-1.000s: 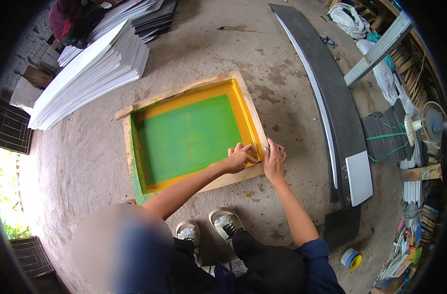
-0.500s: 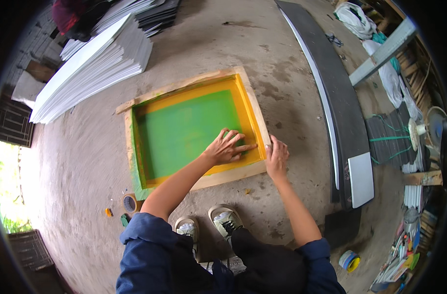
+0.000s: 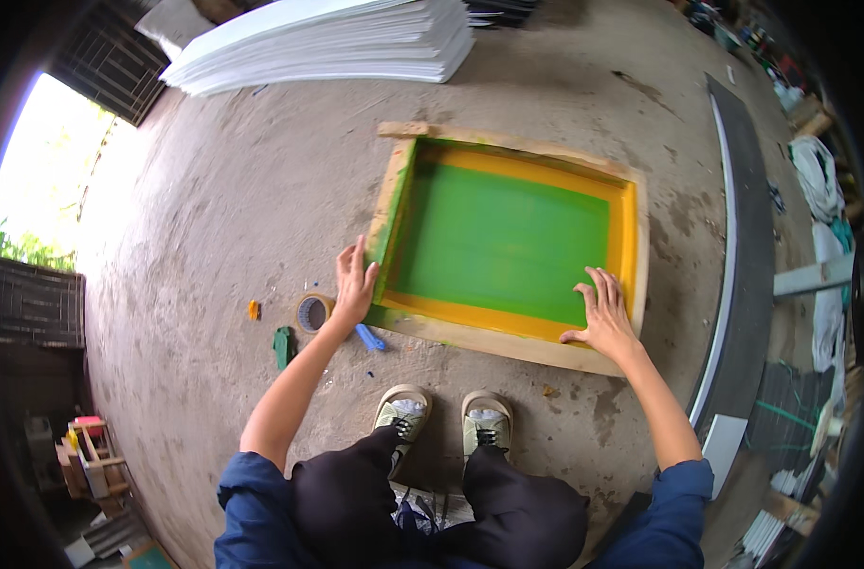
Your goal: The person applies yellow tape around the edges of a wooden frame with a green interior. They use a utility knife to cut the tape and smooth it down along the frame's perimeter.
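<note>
On the concrete floor in front of my feet lies a wooden screen-printing frame (image 3: 503, 347) with a green mesh (image 3: 508, 242) and yellow-orange strips along its inner edges. My left hand (image 3: 355, 286) is at the frame's left side near the close corner, fingers stretched along the outer edge; whether they press on the wood cannot be told. At the near right corner my right hand (image 3: 604, 313) rests with fingers spread, the thumb toward the near rail and the fingertips over the yellow border. Neither hand holds a loose thing.
Left of the frame lie a roll of tape (image 3: 313, 311), a blue-handled tool (image 3: 370, 337), a green object (image 3: 283, 348) and a small orange piece (image 3: 254, 310). A stack of white sheets (image 3: 327, 47) stands beyond. Long dark boards (image 3: 749, 218) run along the right.
My view has turned leftward. My left hand has gone from inside the frame's right part to its left edge. My right hand has shifted from the right outer edge to the near right corner.
</note>
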`<state>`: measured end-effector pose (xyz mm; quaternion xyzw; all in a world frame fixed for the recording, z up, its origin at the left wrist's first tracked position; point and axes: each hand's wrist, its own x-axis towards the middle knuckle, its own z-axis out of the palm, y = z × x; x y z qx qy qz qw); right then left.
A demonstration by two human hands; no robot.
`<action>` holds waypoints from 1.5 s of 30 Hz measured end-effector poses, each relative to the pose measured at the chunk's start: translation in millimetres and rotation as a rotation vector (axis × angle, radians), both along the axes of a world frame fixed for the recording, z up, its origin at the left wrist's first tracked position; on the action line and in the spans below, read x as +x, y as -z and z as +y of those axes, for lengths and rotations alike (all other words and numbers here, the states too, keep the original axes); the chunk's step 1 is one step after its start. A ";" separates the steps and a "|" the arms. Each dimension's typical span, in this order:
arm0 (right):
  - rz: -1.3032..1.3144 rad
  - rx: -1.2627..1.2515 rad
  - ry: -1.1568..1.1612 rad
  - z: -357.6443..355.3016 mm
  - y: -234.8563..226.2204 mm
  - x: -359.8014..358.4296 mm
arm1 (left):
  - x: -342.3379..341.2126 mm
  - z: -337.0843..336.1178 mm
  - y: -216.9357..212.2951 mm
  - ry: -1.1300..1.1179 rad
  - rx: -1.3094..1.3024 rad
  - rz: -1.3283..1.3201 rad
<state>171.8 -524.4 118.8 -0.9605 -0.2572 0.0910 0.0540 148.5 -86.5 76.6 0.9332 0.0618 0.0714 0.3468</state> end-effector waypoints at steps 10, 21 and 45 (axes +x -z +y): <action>-0.013 0.319 -0.238 229.1 35.4 44.3 | 1.6 0.5 -2.4 0.004 -0.432 0.134; 0.046 0.221 -0.015 125.2 17.5 25.3 | -1.8 0.7 -7.5 -0.032 -0.574 0.180; 0.114 0.485 -0.036 238.6 2.4 17.1 | -3.1 -1.6 -6.4 -0.070 -0.464 0.216</action>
